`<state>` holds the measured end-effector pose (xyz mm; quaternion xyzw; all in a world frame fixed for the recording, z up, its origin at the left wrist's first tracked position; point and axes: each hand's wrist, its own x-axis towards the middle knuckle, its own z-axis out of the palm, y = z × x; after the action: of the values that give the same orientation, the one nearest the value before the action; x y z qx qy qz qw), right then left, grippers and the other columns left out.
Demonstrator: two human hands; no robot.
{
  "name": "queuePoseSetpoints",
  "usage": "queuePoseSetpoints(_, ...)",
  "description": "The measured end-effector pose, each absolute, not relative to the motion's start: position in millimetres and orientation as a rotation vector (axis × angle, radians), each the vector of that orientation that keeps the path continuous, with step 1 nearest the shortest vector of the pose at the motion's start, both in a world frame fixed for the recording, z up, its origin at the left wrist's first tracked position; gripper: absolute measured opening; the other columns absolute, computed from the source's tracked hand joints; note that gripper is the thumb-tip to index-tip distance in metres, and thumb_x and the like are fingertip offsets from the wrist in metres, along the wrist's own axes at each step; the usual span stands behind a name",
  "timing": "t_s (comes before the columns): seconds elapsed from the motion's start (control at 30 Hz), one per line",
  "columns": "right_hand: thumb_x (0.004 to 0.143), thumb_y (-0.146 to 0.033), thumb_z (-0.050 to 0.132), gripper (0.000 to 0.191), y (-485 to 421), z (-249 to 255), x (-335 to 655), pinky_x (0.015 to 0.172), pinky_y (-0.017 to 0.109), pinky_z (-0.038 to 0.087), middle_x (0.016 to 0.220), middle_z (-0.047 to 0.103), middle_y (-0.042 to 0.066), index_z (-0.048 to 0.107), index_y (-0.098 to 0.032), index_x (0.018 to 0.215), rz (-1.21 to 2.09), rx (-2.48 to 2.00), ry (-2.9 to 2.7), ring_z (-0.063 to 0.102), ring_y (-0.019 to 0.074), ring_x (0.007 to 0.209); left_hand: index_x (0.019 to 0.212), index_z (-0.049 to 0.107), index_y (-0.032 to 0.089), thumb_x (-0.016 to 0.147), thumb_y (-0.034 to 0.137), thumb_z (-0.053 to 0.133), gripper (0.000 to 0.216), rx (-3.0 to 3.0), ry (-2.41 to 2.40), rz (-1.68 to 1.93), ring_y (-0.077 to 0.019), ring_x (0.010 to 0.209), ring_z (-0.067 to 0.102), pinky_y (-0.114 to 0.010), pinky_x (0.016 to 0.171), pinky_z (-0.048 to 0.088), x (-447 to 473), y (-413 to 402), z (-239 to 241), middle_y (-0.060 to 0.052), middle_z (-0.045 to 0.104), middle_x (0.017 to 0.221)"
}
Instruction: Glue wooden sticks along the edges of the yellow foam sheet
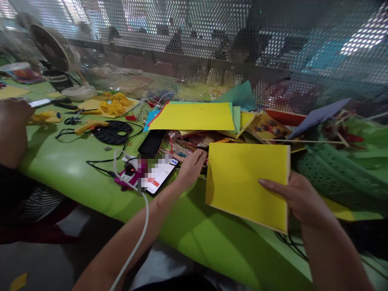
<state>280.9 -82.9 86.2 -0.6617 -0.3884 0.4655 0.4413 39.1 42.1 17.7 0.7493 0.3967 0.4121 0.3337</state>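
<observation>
A square yellow board [247, 182] with pale edges is tilted up in my right hand [306, 198], the thumb pressed on its front and the other fingers hidden behind it. My left hand [192, 167] reaches to a jumbled pile of thin sticks and scraps [184, 145], just left of the board. Its fingers are bent and close together; their tips are partly hidden, so what they hold, if anything, cannot be made out. Behind the pile lies a stack of coloured sheets with a yellow sheet [194, 116] on top.
A lit phone [159, 178] and a purple power strip [127, 178] with a white cable lie left of my left arm. A green basket [339, 178] stands at right. Scissors [74, 117], a glue gun [87, 127] and a fan [51, 48] are further left, near another person's hand [13, 117].
</observation>
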Motion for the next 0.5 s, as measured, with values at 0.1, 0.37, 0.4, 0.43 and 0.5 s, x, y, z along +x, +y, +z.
queuePoseSetpoints(0.1, 0.060, -0.042, 0.085, 0.038, -81.9, 83.0, 286.1, 0.068, 0.044, 0.064, 0.098, 0.078, 0.009, 0.075, -0.024, 0.092, 1.141, -1.650, -0.943, 0.075, 0.0343, 0.079, 0.077, 0.048, 0.020, 0.098, 0.037, 0.044, 0.027, 1.831, 0.954, 1.122, -0.0127, 0.066, 0.046, -0.025, 0.062, 0.034, 38.5, 42.9, 19.2, 0.002, 0.051, 0.072)
queuePoseSetpoints(0.37, 0.058, -0.040, 0.087, 0.037, -82.1, 82.4, 284.7, 0.068, 0.042, 0.064, 0.098, 0.079, 0.008, 0.074, -0.023, 0.089, 1.136, -1.640, -0.888, 0.075, 0.0328, 0.079, 0.077, 0.052, 0.019, 0.098, 0.052, 0.040, 0.040, 1.615, 0.862, 1.199, -0.0116, 0.062, 0.044, -0.025, 0.059, 0.035, 38.8, 39.2, 19.7, 0.002, 0.048, 0.068)
queuePoseSetpoints(0.4, 0.059, -0.040, 0.087, 0.037, -82.6, 83.6, 283.6, 0.068, 0.042, 0.064, 0.098, 0.079, 0.008, 0.074, -0.023, 0.089, 1.131, -1.644, -0.894, 0.075, 0.0325, 0.078, 0.078, 0.053, 0.019, 0.095, 0.050, 0.047, 0.036, 1.665, 0.888, 1.183, -0.0115, 0.063, 0.045, -0.025, 0.059, 0.035, 38.7, 39.4, 19.8, 0.002, 0.049, 0.069)
queuePoseSetpoints(0.43, 0.060, -0.040, 0.086, 0.037, -83.2, 84.9, 282.4, 0.068, 0.042, 0.064, 0.099, 0.078, 0.009, 0.074, -0.023, 0.090, 1.125, -1.649, -0.906, 0.076, 0.0324, 0.078, 0.080, 0.054, 0.019, 0.093, 0.048, 0.053, 0.031, 1.719, 0.914, 1.164, -0.0116, 0.065, 0.047, -0.025, 0.060, 0.036, 38.6, 39.8, 19.9, 0.002, 0.052, 0.071)
queuePoseSetpoints(0.5, 0.063, -0.042, 0.084, 0.037, -84.2, 87.5, 279.6, 0.069, 0.043, 0.064, 0.101, 0.078, 0.010, 0.073, -0.022, 0.093, 1.110, -1.661, -0.942, 0.075, 0.0330, 0.080, 0.083, 0.055, 0.019, 0.088, 0.041, 0.061, 0.023, 1.806, 0.955, 1.139, -0.0122, 0.069, 0.052, -0.024, 0.062, 0.038, 38.5, 40.6, 20.0, 0.001, 0.058, 0.076)
